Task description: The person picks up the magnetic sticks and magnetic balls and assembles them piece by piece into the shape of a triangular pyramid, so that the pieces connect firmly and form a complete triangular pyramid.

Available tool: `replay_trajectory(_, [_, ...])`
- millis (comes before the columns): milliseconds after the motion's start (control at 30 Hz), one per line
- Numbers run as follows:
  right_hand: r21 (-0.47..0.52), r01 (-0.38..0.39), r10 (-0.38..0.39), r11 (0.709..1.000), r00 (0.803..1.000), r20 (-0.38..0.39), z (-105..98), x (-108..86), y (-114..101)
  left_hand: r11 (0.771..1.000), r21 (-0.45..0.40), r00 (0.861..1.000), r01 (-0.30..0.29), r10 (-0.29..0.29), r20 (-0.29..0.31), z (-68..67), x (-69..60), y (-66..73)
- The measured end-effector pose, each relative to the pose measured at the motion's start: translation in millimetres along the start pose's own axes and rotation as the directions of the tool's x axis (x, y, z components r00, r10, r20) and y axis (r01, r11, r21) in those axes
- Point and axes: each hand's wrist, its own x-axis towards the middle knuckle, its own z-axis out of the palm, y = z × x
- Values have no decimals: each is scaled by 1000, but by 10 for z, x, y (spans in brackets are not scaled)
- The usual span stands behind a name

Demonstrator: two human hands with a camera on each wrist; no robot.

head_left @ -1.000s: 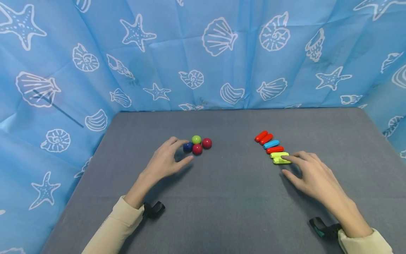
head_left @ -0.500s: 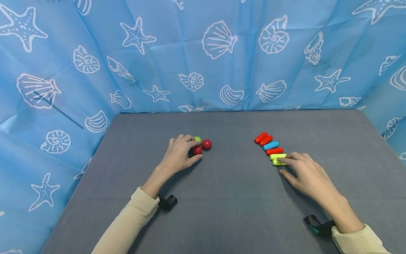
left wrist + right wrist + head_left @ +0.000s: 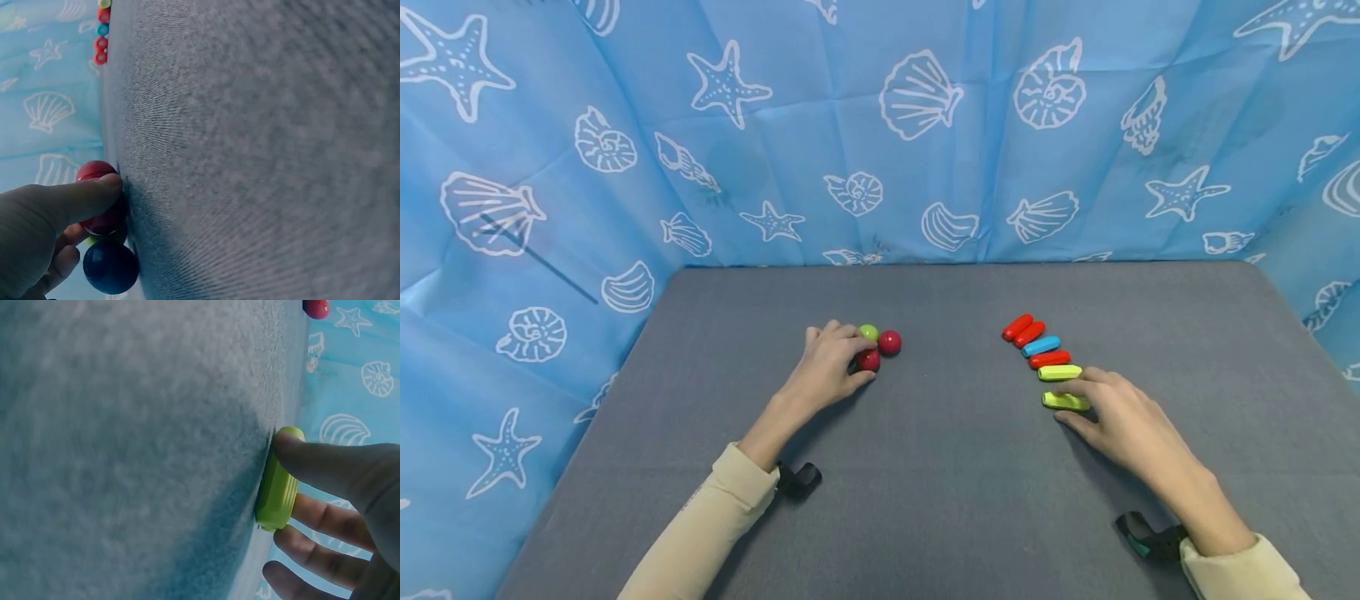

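Observation:
In the head view, my left hand (image 3: pixel 827 362) pinches a glossy red ball (image 3: pixel 868 360) between thumb and fingers on the grey table. A second red ball (image 3: pixel 890 342) and a green ball (image 3: pixel 868 332), partly covered by my fingers, sit against it. The dark blue ball (image 3: pixel 111 267) shows in the left wrist view, below the thumb; from the head it is hidden. My right hand (image 3: pixel 1123 421) pinches a yellow-green ridged tube (image 3: pixel 278 481), thumb at one end, still at table level. Another yellow-green tube (image 3: pixel 1060 373) lies just beyond it.
Beyond the tubes at my right hand, a red tube (image 3: pixel 1049 359), a blue tube (image 3: pixel 1041 347) and two more red tubes (image 3: pixel 1023 330) form a slanting row. Blue shell-print cloth (image 3: pixel 850 133) hangs behind the grey tabletop (image 3: pixel 955 467).
My left hand has moved right, from the blue ball onto the nearer red ball. My right hand has drawn the nearest yellow-green tube toward me, opening a gap from the row.

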Motion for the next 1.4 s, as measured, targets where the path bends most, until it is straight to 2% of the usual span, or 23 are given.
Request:
replay_trajectory(167, [40,-27,25,999,998,65,9,2,-17,1000,2,1000,-2,2,4,7,-18,2])
replay_trajectory(400, [35,-4,1,999,997,74,27,0,-66,999,-26,999,-34,34,-8,-11,-57,12])
replay_trajectory(633, [42,52,-54,998,997,54,34,-16,-198,984,-144,995,-102,99,-25,-48,-138,34])
replay_trajectory(900, [47,122,-123,991,992,16,26,13,-399,956,-255,990,-142,136,-43,-85,-229,85])
replay_trajectory(1167, [44,207,-207,977,978,-3,60,98,-571,942,-305,989,-142,150,0,-91,-315,118])
replay_trajectory(1400, [25,245,-246,969,969,12,126,195,-782,928,-345,985,-143,167,39,-61,-387,187])
